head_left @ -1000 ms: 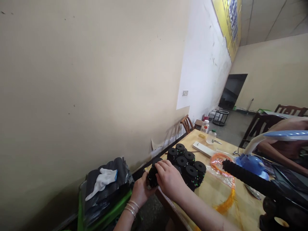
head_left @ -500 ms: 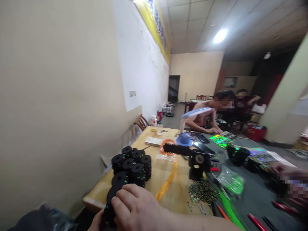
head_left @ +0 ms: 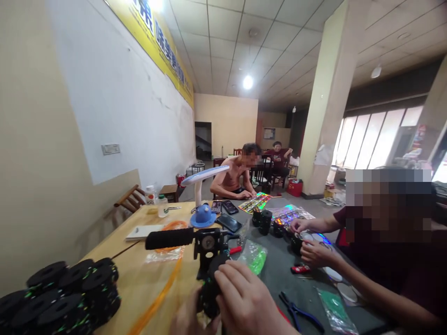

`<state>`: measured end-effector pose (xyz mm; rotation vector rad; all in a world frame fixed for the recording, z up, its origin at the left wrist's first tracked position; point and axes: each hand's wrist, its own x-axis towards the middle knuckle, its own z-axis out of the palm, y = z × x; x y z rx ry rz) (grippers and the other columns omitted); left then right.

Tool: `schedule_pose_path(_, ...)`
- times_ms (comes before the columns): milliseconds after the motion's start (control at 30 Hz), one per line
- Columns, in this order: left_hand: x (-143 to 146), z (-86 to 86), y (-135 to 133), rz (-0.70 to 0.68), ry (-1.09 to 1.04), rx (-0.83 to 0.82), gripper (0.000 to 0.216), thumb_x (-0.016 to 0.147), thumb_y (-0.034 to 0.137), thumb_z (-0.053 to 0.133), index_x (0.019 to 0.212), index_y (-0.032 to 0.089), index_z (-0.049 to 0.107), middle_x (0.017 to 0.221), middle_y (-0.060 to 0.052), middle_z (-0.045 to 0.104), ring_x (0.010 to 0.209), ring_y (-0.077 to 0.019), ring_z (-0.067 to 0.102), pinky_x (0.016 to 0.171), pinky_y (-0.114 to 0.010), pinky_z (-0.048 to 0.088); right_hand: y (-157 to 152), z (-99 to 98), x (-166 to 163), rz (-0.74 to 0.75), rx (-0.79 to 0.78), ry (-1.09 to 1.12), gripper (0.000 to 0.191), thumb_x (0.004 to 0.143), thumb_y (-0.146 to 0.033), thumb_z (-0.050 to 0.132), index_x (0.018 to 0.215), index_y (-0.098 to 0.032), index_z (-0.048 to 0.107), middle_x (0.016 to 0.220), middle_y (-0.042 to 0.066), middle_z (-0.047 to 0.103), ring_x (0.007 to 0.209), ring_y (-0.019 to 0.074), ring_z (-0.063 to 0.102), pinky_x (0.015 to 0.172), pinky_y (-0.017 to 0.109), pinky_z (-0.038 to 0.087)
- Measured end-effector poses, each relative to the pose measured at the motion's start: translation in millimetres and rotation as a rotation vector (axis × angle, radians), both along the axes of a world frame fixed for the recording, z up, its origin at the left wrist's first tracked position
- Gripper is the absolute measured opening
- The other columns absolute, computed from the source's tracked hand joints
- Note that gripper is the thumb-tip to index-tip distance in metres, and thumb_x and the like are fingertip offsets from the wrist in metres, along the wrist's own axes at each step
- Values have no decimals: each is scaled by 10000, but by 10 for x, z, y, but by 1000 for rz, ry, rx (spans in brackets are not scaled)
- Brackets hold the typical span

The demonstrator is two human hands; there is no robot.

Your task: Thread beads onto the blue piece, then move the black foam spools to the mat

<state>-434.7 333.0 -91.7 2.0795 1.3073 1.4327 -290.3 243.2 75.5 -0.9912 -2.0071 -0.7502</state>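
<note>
My right hand (head_left: 246, 298) has its fingers bent over a stack of black foam spools (head_left: 209, 291) low in the middle of the head view. My left hand (head_left: 190, 311), smeared by motion, grips the same stack from the left and below. Directly beyond it stands a black metal stand (head_left: 208, 242) with a foam-covered handle (head_left: 169, 239) pointing left. A group of similar black foam spools (head_left: 63, 298), flecked with green, sits on the wooden table at the lower left. The beads near the stand are hidden by my hands.
A blue lamp (head_left: 203, 217), phones (head_left: 228, 223) and orange line (head_left: 160, 295) lie beyond. Bagged green line (head_left: 257, 258) and pliers (head_left: 300, 314) are to the right. A co-worker's hands (head_left: 307, 242) handle a spool; another person (head_left: 235, 174) leans over shiny sheets (head_left: 254, 203).
The view has turned right. Both hands have carried the stack of spools away from the group at the left, to just in front of the black stand.
</note>
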Motion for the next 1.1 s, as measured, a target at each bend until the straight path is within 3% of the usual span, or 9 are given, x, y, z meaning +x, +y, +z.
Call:
schedule_pose_path(100, 709, 194, 49, -333, 21, -51, 479, 640, 310, 690, 1095, 239, 558, 900, -62, 748, 783, -268, 717, 653, -319, 571, -117, 8, 559, -164, -105, 3, 329, 847, -102, 471, 1148, -90, 606, 1091, 146, 688, 1028, 255, 611, 897, 405, 557)
schedule_pose_path(167, 1138, 318, 88, -435, 31, -113, 477, 621, 237, 683, 1079, 232, 549, 926, -60, 735, 813, -256, 704, 689, -319, 559, -110, -4, 909, -239, -145, 20, 335, 852, -109, 476, 1160, -102, 609, 1117, 150, 676, 1063, 267, 596, 898, 422, 555)
schedule_pose_path(300, 1896, 395, 255, -404, 147, -182, 464, 611, 237, 687, 1049, 209, 537, 949, -71, 716, 846, -256, 686, 720, -330, 530, 81, -78, 1534, -321, -177, 51, 322, 859, -112, 483, 1150, -120, 620, 1114, 142, 670, 1080, 268, 587, 904, 428, 549)
schedule_pose_path(500, 2672, 262, 611, -357, 264, -216, 449, 617, 291, 707, 1020, 193, 534, 928, -84, 729, 876, -266, 688, 701, -292, 496, 467, -341, 2229, -410, -232, 66, 321, 838, -107, 509, 1136, -94, 629, 1130, 152, 663, 1095, 293, 584, 926, 461, 531)
schedule_pose_path(733, 3097, 114, 925, -297, 400, -271, 398, 669, 316, 676, 1014, 177, 536, 943, -100, 736, 912, -269, 689, 713, -280, 479, 796, -614, 2628, -449, -347, 113, 351, 824, -104, 506, 1152, -113, 632, 1174, 146, 655, 1143, 293, 572, 972, 463, 501)
schedule_pose_path(1100, 3177, 5, 1070, -135, 525, -349, 481, 647, 325, 751, 1046, 126, 570, 980, -157, 715, 945, -292, 672, 732, -302, 472, 1122, -781, 2732, -423, -445, 153, 401, 797, -84, 497, 1180, -95, 618, 1203, 154, 636, 1171, 280, 547, 1016, 451, 466)
